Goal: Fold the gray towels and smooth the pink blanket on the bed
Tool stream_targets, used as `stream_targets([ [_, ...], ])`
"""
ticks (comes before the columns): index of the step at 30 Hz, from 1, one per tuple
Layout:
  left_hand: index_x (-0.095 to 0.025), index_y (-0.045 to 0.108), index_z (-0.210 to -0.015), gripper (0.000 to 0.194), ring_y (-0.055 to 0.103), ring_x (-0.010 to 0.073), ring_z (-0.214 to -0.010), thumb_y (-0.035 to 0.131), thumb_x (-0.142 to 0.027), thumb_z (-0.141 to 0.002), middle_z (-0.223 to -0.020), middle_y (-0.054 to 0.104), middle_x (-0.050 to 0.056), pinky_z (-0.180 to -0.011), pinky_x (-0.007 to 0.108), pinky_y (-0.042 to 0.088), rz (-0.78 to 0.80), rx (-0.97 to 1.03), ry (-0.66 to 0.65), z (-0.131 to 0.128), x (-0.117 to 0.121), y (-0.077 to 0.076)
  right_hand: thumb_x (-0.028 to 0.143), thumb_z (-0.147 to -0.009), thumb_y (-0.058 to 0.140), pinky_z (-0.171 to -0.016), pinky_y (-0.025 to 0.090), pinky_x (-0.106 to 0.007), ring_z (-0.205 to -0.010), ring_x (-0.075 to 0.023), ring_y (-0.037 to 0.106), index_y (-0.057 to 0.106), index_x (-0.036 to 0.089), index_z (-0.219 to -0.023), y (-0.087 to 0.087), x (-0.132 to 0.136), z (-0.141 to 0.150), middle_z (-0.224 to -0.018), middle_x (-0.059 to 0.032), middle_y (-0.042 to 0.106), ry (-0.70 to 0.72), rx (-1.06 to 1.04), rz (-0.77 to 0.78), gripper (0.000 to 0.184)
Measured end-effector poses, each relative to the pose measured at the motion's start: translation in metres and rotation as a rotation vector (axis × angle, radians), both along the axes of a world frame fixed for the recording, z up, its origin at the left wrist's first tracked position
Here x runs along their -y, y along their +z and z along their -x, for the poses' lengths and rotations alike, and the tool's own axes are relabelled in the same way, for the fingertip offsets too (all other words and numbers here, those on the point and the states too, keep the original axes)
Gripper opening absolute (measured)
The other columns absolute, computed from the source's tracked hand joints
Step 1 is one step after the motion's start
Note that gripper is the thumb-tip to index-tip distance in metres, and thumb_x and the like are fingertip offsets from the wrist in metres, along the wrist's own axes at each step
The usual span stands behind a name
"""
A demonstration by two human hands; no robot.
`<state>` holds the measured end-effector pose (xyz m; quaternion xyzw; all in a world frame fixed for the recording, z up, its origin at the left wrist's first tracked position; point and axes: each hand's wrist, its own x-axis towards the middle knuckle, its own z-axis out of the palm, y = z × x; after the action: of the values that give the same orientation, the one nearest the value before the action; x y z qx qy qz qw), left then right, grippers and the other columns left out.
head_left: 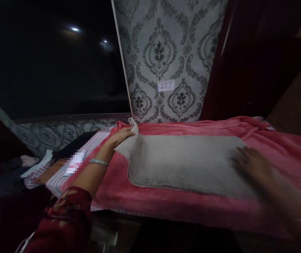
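A grey mat (187, 161) with rounded corners lies mostly flat on a pink fleece blanket (108, 191). My left hand (124, 135) is closed on the mat's left end, which it lifts and bends up off the blanket. At the other end, my right hand (253, 161) is over the mat's right edge. Motion blurs its fingers, so whether they touch or grip the mat is unclear.
Behind stands a patterned wall (159, 52) bearing a paper label (166, 85) marked 277. A large dark screen (55, 63) fills the upper left. Dark red furniture (250, 63) is at right. Folded clothes (38, 170) lie at left, near a striped cloth (95, 140).
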<state>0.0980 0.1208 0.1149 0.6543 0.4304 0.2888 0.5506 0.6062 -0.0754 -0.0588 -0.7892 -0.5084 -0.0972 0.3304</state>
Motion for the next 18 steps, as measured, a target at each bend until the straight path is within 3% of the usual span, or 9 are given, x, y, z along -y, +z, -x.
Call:
stream_targets([
  [2, -0.013, 0.069, -0.095, 0.031, 0.062, 0.0172, -0.056, 0.063, -0.016, -0.065, -0.07, 0.069, 0.003, -0.055, 0.026, 0.048, -0.062, -0.047, -0.049, -0.052, 0.007, 0.006, 0.034, -0.083, 0.057, -0.101, 0.046, -0.05, -0.117, -0.032, 0.06, 0.063, 0.017, -0.128, 0.019, -0.016, 0.041, -0.134, -0.02, 0.06, 0.136, -0.336, -0.08, 0.048],
  [4, -0.012, 0.069, -0.096, 0.029, 0.059, 0.0149, -0.053, 0.06, -0.013, -0.069, -0.066, 0.066, 0.002, -0.051, 0.022, 0.043, -0.11, -0.139, -0.085, -0.105, 0.021, -0.002, 0.036, -0.086, 0.058, -0.091, 0.055, -0.045, -0.101, -0.0269, 0.068, 0.058, 0.021, -0.133, 0.031, -0.032, 0.083, -0.129, -0.0141, 0.063, 0.309, -0.767, -0.115, 0.049],
  [7, -0.009, 0.065, -0.112, 0.041, 0.054, 0.0122, -0.047, 0.059, -0.01, -0.071, -0.063, 0.063, -0.001, -0.045, 0.019, 0.038, -0.09, -0.24, -0.107, -0.171, 0.05, -0.039, 0.033, -0.091, 0.055, -0.08, 0.059, -0.038, -0.089, -0.0222, 0.072, 0.056, 0.019, -0.129, 0.031, -0.047, 0.13, -0.119, -0.0142, 0.068, 0.435, -1.3, -0.061, 0.041],
  [9, -0.004, 0.055, -0.129, 0.055, 0.056, 0.0165, -0.044, 0.059, -0.012, -0.074, -0.06, 0.061, 0.0, -0.044, 0.024, 0.043, -0.015, -0.283, -0.178, -0.197, 0.067, -0.07, 0.03, -0.094, 0.052, -0.076, 0.059, -0.033, -0.083, -0.0198, 0.072, 0.057, 0.015, -0.124, 0.023, -0.051, 0.145, -0.111, -0.0157, 0.07, 0.403, -1.459, -0.013, 0.033],
  [12, -0.009, 0.037, -0.147, 0.07, 0.061, 0.0172, -0.046, 0.058, -0.023, -0.082, -0.066, 0.061, 0.0, -0.047, 0.027, 0.049, 0.15, -0.215, -0.322, -0.201, 0.072, -0.106, 0.029, -0.096, 0.051, -0.077, 0.058, -0.03, -0.082, -0.0179, 0.071, 0.058, 0.015, -0.119, 0.011, -0.051, 0.145, -0.107, -0.0156, 0.071, 0.407, -1.516, -0.01, 0.028],
  [14, -0.014, 0.045, -0.143, 0.063, 0.064, 0.0153, -0.052, 0.06, -0.03, -0.084, -0.075, 0.063, 0.002, -0.051, 0.026, 0.051, 0.141, -0.08, -0.358, -0.183, 0.06, -0.114, 0.03, -0.095, 0.052, -0.079, 0.057, -0.03, -0.084, -0.0174, 0.071, 0.059, 0.016, -0.12, 0.004, -0.051, 0.14, -0.11, -0.0143, 0.071, 0.45, -1.499, -0.011, 0.03],
  [16, -0.014, 0.061, -0.125, 0.048, 0.067, 0.0157, -0.06, 0.064, -0.033, -0.081, -0.08, 0.066, 0.005, -0.057, 0.026, 0.053, 0.013, 0.011, -0.246, -0.157, 0.039, -0.113, 0.032, -0.094, 0.053, -0.079, 0.057, -0.03, -0.084, -0.0166, 0.07, 0.058, 0.017, -0.125, 0.001, -0.054, 0.136, -0.111, -0.0127, 0.07, 0.464, -1.434, 0.009, 0.035],
  [18, -0.014, 0.07, -0.107, 0.035, 0.069, 0.0194, -0.074, 0.068, -0.03, -0.076, -0.084, 0.07, 0.008, -0.067, 0.03, 0.056, -0.172, 0.052, 0.047, -0.127, 0.017, -0.11, 0.035, -0.092, 0.054, -0.075, 0.057, -0.029, -0.08, -0.016, 0.069, 0.054, 0.019, -0.134, -0.001, -0.061, 0.136, -0.107, -0.0099, 0.07, 0.466, -1.302, 0.046, 0.044],
])
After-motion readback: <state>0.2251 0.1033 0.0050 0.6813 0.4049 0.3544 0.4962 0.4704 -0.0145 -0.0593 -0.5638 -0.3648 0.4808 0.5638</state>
